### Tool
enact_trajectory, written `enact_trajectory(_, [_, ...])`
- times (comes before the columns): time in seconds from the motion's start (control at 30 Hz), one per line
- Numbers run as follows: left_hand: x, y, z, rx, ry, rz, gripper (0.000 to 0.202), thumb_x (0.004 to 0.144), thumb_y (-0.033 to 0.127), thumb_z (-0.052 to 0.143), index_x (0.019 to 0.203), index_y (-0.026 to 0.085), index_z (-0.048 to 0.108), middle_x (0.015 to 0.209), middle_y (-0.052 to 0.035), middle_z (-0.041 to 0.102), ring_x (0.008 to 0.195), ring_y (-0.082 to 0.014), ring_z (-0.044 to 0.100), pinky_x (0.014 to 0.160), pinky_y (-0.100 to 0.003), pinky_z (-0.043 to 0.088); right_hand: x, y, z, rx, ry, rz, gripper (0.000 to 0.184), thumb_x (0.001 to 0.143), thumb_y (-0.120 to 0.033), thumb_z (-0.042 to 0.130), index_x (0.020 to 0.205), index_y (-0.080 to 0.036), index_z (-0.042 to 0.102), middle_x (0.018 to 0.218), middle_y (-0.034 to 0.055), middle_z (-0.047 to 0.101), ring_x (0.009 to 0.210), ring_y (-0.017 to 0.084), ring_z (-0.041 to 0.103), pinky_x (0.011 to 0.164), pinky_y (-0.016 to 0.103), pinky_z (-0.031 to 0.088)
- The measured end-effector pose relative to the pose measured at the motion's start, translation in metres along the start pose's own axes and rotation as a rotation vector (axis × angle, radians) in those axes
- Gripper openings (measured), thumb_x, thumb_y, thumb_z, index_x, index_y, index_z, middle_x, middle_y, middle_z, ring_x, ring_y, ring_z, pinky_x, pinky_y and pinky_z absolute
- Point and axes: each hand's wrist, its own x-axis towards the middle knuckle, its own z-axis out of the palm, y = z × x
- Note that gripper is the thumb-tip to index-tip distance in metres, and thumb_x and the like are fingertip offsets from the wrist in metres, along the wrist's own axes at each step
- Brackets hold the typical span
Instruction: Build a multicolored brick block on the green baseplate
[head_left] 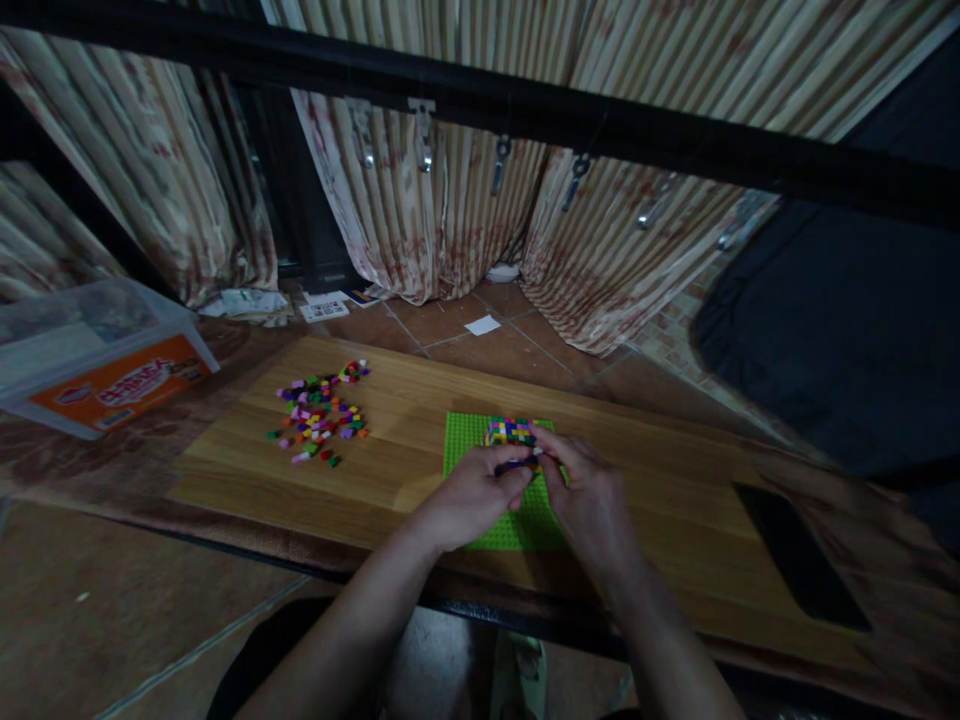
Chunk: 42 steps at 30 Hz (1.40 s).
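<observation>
A green studded baseplate (472, 440) lies on the wooden board (405, 400). A small block of multicoloured bricks (508, 430) stands on its far edge. My left hand (476, 495) and my right hand (589, 495) meet over the plate, just in front of that block. Between their fingertips they pinch a small purple brick (517, 463). Both hands have their fingers curled. A loose pile of coloured bricks (321, 410) lies on the board to the left, well away from my hands.
A clear plastic box with an orange label (97, 355) sits at the far left. A black phone (799, 555) lies at the right on the board. Striped curtains (450, 230) hang behind, and papers (324, 308) lie on the tiled floor.
</observation>
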Motion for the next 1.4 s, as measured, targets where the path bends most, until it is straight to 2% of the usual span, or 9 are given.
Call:
enact_trajectory(0.2, [0.001,0.000,0.003,0.297,0.017,0.126,0.037,0.087,0.026,0.045,0.116,0.014,0.064,0.063,0.0011,0.056,0.053,-0.0100,0.044,0.056,-0.024,0.037,0.001,-0.004,0.001,0.005,0.010,0.043,0.037,0.086,-0.012,0.047,0.116,-0.025,0.064,0.100,0.0057,0.071,0.090,0.020,0.065,0.083,0.036,0.052])
enact_trajectory(0.33, [-0.003,0.001,0.008,0.418,0.055,0.146,0.043,0.087,0.027,0.045,0.125,0.013,0.058,0.088,-0.0066,0.068,0.061,-0.0136,0.054,0.065,-0.028,0.044,-0.001,0.000,0.004,0.144,0.047,0.203,0.033,0.084,-0.018,0.052,0.114,-0.025,0.065,0.102,0.0062,0.071,0.086,0.019,0.067,0.084,0.038,0.052])
enact_trajectory(0.47, [-0.005,-0.003,0.014,0.461,0.099,0.166,0.047,0.087,0.030,0.046,0.131,0.014,0.054,0.106,-0.0119,0.069,0.074,-0.0188,0.061,0.076,-0.033,0.047,-0.002,0.007,0.011,0.414,0.131,0.387,0.030,0.078,-0.026,0.061,0.108,-0.022,0.066,0.100,0.0075,0.072,0.088,0.020,0.068,0.082,0.039,0.054])
enact_trajectory(0.73, [-0.004,-0.010,0.019,0.423,0.146,0.207,0.047,0.088,0.033,0.047,0.132,0.017,0.053,0.108,-0.0127,0.068,0.076,-0.0208,0.062,0.077,-0.034,0.047,0.005,0.009,0.019,0.647,0.200,0.667,0.031,0.063,-0.035,0.074,0.088,-0.017,0.071,0.082,0.0063,0.074,0.073,0.021,0.068,0.072,0.038,0.054])
enact_trajectory(0.9, [-0.005,-0.008,0.019,0.444,0.147,0.195,0.046,0.088,0.032,0.046,0.131,0.016,0.054,0.108,-0.0132,0.068,0.075,-0.0208,0.061,0.076,-0.034,0.046,0.008,0.006,0.017,0.615,0.202,0.698,0.030,0.061,-0.035,0.075,0.084,-0.016,0.072,0.082,0.0069,0.075,0.075,0.022,0.068,0.073,0.038,0.053])
enact_trajectory(1.07, [-0.005,-0.004,0.017,0.461,0.133,0.162,0.048,0.087,0.031,0.047,0.131,0.013,0.053,0.094,-0.0109,0.069,0.067,-0.0181,0.057,0.068,-0.031,0.045,0.009,0.005,0.017,0.570,0.201,0.705,0.029,0.062,-0.034,0.072,0.083,-0.015,0.072,0.079,0.0069,0.075,0.073,0.022,0.068,0.071,0.037,0.053])
enact_trajectory(1.23, [-0.004,-0.001,0.015,0.213,0.143,0.122,0.038,0.082,0.029,0.055,0.117,0.014,0.064,0.068,-0.0020,0.062,0.056,-0.0122,0.049,0.058,-0.025,0.040,0.008,0.003,0.020,0.553,0.197,0.712,0.027,0.063,-0.034,0.070,0.083,-0.016,0.072,0.080,0.0064,0.075,0.074,0.022,0.069,0.072,0.037,0.053])
enact_trajectory(1.3, [-0.004,0.003,0.012,-0.045,0.136,0.048,0.034,0.082,0.032,0.057,0.108,0.014,0.066,0.057,0.0024,0.052,0.046,-0.0080,0.040,0.047,-0.020,0.033,0.007,0.003,0.021,0.589,0.202,0.716,0.029,0.063,-0.036,0.071,0.084,-0.016,0.072,0.079,0.0061,0.075,0.073,0.021,0.068,0.072,0.036,0.053])
enact_trajectory(1.4, [-0.005,0.009,0.006,-0.497,0.118,-0.089,0.032,0.081,0.036,0.060,0.101,0.012,0.065,0.056,0.0051,0.045,0.039,-0.0020,0.025,0.038,-0.016,0.016,0.006,0.005,0.020,0.643,0.237,0.698,0.035,0.064,-0.040,0.072,0.089,-0.016,0.071,0.081,0.0063,0.074,0.073,0.020,0.067,0.068,0.035,0.053])
